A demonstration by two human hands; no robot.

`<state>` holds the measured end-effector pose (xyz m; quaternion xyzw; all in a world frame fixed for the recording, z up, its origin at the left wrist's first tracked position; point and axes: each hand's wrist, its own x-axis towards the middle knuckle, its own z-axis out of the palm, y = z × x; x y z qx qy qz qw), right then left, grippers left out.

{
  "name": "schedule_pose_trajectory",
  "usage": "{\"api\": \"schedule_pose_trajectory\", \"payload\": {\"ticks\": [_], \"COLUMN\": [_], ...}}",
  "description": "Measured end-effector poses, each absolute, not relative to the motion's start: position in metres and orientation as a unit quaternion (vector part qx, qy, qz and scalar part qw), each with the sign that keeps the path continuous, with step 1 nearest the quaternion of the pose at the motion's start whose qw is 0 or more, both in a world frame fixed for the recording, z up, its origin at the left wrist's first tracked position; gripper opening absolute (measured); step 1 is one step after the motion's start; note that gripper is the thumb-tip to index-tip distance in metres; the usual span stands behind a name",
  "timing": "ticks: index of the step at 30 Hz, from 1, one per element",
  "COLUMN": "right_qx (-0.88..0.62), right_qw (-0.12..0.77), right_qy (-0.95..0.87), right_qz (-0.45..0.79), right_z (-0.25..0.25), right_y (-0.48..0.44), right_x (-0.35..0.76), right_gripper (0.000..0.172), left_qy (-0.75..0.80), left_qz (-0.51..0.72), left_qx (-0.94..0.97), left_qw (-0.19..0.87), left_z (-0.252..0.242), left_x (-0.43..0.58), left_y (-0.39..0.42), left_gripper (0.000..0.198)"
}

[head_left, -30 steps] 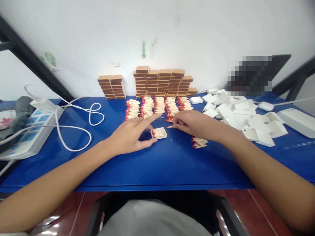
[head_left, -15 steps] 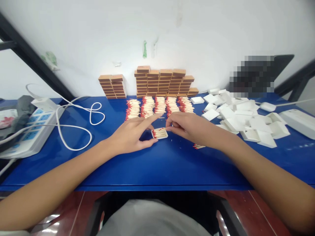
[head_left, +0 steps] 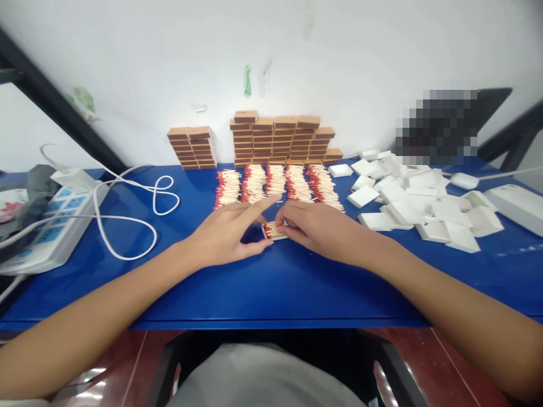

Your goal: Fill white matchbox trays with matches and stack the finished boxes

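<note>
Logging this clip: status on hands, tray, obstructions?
Left hand at left end of white tray. Right hand over other end. Tray holds matches. View of right end blocked by right hand.

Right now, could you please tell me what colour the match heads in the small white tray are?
They are red: match heads, seen best in the head view.

Lighting's bright and pretty even over my tabletop, with the wall a flat pale grey-white. Under the table edge it drops to near black, and the shiny floor throws hard white glare spots at lower left. Faint glints on the blue at far right too. Wide lens stretches my forearms toward the corners. Matches go mushy up close, and blocky pixels cover most of the dark panel.
</note>
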<state>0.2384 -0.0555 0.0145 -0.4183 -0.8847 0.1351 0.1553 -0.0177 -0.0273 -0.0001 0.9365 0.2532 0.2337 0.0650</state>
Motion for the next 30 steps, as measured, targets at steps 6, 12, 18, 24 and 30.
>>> {"api": "schedule_pose_trajectory", "payload": {"ticks": [6, 12, 18, 24, 30], "right_qx": [-0.425, -0.427, -0.424, -0.482, -0.560], "right_qw": [0.149, 0.136, 0.144, 0.160, 0.091], "right_qy": [-0.885, -0.886, -0.882, -0.859, -0.823], "right_qz": [0.123, 0.122, 0.150, 0.066, 0.042], "right_z": [0.019, 0.022, 0.020, 0.030, 0.029], "right_y": [-0.054, -0.050, -0.052, -0.042, -0.031], "right_x": [0.245, 0.250, 0.244, 0.266, 0.279], "right_gripper": [0.013, 0.012, 0.013, 0.015, 0.031], "left_qy": [0.259, 0.267, 0.261, 0.255, 0.258], "left_qz": [0.230, 0.216, 0.220, 0.229, 0.231], "left_qx": [0.936, 0.936, 0.937, 0.937, 0.936], "left_qw": [0.065, 0.079, 0.076, 0.068, 0.061], "left_z": [0.000, 0.002, 0.001, 0.001, 0.001], "left_x": [-0.018, -0.019, -0.018, -0.019, -0.020], "left_y": [-0.026, -0.027, -0.028, -0.026, -0.027], "left_gripper": [0.079, 0.079, 0.077, 0.079, 0.078]}}
